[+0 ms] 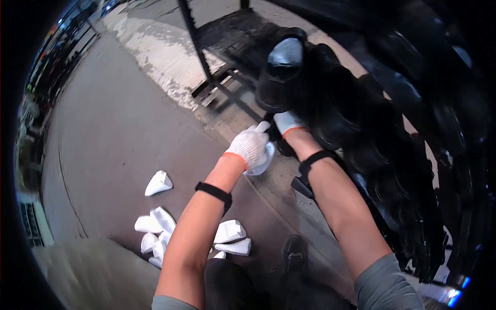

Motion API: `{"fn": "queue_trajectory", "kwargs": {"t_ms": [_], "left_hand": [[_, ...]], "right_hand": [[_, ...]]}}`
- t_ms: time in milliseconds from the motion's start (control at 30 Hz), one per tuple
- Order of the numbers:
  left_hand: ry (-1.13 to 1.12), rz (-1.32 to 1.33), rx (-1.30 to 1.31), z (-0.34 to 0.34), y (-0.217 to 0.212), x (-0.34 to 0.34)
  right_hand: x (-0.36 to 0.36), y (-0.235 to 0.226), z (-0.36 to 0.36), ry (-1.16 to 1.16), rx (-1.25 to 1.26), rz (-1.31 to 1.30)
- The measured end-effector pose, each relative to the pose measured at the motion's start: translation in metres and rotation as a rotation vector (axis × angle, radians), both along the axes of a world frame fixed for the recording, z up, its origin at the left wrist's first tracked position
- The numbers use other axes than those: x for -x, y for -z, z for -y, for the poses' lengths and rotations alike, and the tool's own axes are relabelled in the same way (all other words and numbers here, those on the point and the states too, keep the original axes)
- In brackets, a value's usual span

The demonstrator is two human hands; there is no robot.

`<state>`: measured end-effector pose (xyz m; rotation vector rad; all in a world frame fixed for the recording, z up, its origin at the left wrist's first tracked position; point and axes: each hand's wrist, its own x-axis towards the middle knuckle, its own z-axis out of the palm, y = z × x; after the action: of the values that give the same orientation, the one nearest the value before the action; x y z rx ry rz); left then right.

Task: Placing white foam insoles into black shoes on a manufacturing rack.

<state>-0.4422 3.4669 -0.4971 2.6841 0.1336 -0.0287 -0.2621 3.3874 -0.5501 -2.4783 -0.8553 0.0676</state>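
My left hand [250, 146], in a white knit glove with an orange cuff, is closed on a white toe-shaped insert [263, 164] that shows below the palm. One gloved finger or thumb points up toward a dark opening. Close on its right, my right hand [287, 123] wears a matching glove and reaches in at the lower end of a row of glossy black boots [330, 111]. Its fingers are hidden by the black boots, so their grip does not show. Below the left forearm, several similar white inserts [229, 231] lie loose on the floor.
A black metal rack [227, 39] stands ahead, with the boots piled along the right side. One more white insert [158, 183] lies apart at left on the grey floor [111, 119]. A greenish sheet or sack [95, 274] bulges at lower left. My dark shoe [295, 254] is below.
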Motion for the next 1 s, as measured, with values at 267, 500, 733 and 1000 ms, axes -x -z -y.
{"fn": "queue_trajectory", "kwargs": {"t_ms": [267,500,733,1000], "left_hand": [[-0.284,0.083,0.682,0.03,-0.092,0.098],[-0.006,0.151,1.411,0.141,-0.186,0.024],[-0.024,0.548,0.166,0.179,-0.161,-0.029],[-0.123,0.482,0.138,0.185,-0.143,-0.014]], "right_hand": [[0.125,-0.122,0.143,-0.379,-0.49,-0.38],[0.169,-0.266,0.266,0.357,-1.099,-0.644],[0.072,-0.282,0.24,0.327,-0.031,0.098],[-0.017,-0.243,0.192,-0.093,0.358,0.211]]}}
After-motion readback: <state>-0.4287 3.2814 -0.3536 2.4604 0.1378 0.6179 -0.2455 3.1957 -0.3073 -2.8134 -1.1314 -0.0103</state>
